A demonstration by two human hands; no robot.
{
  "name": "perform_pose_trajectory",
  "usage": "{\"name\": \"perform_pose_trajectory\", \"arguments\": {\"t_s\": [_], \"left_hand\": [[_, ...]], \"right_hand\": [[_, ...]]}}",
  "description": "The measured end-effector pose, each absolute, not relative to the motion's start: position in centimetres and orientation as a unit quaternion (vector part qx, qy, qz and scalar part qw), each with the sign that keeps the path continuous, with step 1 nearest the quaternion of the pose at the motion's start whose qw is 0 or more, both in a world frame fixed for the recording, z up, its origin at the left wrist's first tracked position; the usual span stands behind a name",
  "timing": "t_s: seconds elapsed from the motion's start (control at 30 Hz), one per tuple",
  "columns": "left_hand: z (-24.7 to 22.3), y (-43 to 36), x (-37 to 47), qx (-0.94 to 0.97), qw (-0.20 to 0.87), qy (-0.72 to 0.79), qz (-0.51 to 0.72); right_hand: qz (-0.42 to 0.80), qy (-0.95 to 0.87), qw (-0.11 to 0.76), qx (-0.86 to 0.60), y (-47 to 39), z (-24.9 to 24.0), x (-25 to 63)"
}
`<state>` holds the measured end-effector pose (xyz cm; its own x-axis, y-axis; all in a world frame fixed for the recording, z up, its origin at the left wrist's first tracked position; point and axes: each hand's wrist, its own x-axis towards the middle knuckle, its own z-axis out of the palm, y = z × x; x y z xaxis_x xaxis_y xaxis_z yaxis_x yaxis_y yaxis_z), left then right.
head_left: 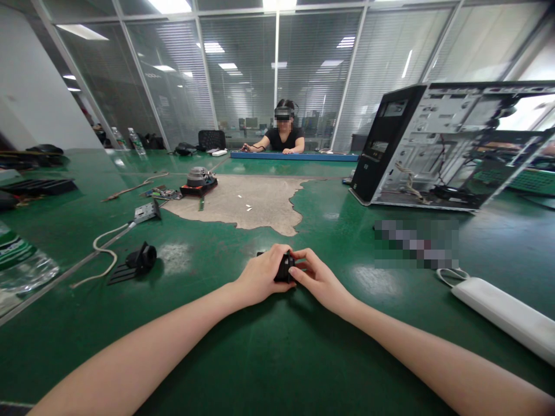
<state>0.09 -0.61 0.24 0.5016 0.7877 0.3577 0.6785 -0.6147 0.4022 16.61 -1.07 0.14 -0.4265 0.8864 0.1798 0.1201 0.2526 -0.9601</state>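
Note:
A small black plastic part (284, 268), blocky in shape, is between my hands just above the green table (243, 358). My left hand (263, 271) wraps over it from the left and covers much of it. With thumb and fingers, my right hand (314, 276) pinches its right edge. What exact kind of part it is I cannot make out. To the left lies another black plastic piece (137, 263), with a round collar and flat slats. Beside that piece, a pale cord (108, 249) runs up to a small metal bracket (147, 212).
An open computer case (377, 150) stands at the right, near a white power strip (507, 315). A plastic bottle (26, 260) lies far left. Further back are a heatsink fan (199, 180), a bare worn patch (260, 199), a blue bar (295, 156) and a seated person (284, 138).

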Motion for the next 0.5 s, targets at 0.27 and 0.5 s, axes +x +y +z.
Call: {"name": "perform_pose_trajectory", "arguments": {"t_s": [0.27, 0.5], "left_hand": [[0.35, -0.71, 0.11, 0.863, 0.102, 0.421, 0.26], [0.24, -0.67, 0.12, 0.86, 0.097, 0.43, 0.257]], "right_hand": [[0.47, -0.709, 0.414, -0.325, -1.21, 0.05, 16.72], [0.484, -0.688, 0.405, -0.358, -0.69, -0.36, 16.64]]}}
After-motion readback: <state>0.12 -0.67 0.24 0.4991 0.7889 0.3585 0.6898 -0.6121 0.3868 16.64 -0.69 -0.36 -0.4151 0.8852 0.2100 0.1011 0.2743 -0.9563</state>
